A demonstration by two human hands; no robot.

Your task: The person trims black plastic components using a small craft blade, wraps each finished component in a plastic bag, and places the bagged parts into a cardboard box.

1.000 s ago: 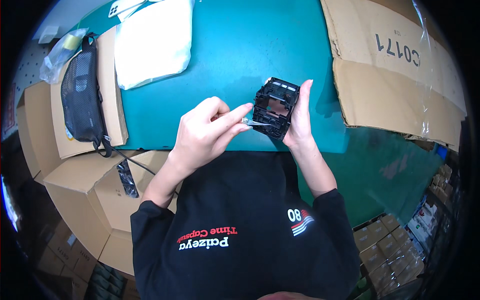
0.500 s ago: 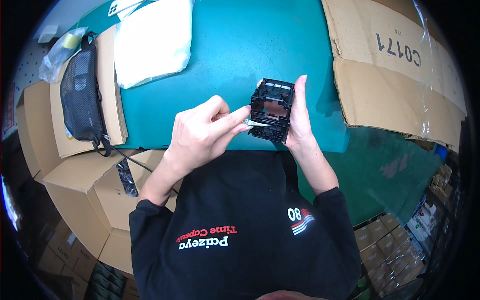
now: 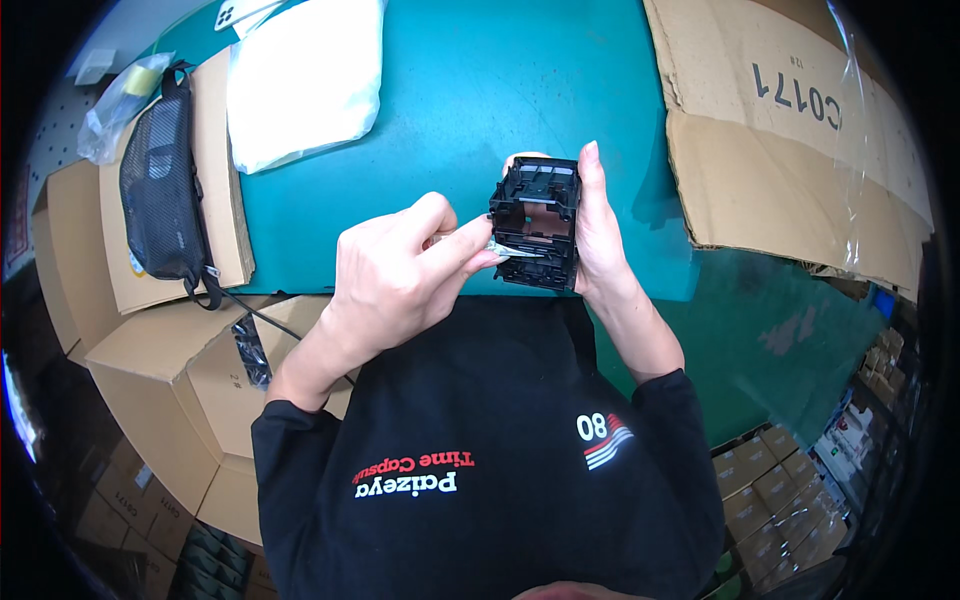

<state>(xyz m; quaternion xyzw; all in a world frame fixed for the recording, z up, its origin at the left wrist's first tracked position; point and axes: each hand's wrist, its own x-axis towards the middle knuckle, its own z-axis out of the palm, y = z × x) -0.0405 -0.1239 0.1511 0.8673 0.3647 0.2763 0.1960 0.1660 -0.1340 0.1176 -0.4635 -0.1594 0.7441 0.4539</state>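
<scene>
My right hand [image 3: 602, 235] grips a black plastic frame [image 3: 538, 180] from its right side, thumb pointing up along the edge. The frame has a large opening in its middle, and ribs and slots below that. In my left hand [image 3: 390, 265], pinched between thumb and forefinger, is a slim, pale pointed tool [image 3: 515, 252]; its exact kind cannot be made out. Its tip reaches over the lower section of the frame, at or just above the slots. My left fingertips are close to the frame's left edge. Most of my right fingers are hidden behind the frame.
Under my hands spreads a green table mat [image 3: 480, 110]. A white plastic-wrapped packet [image 3: 305, 85] lies at the far left, beside a black mesh pouch [image 3: 165, 185] on cardboard. An open carton [image 3: 190, 390] stands at the near left. Large cardboard flaps [image 3: 780, 180] border the right.
The black frame and my right hand have shifted slightly left, and the frame has turned a little. My left hand stays nearly in place, the tool's tip still over the lower section.
</scene>
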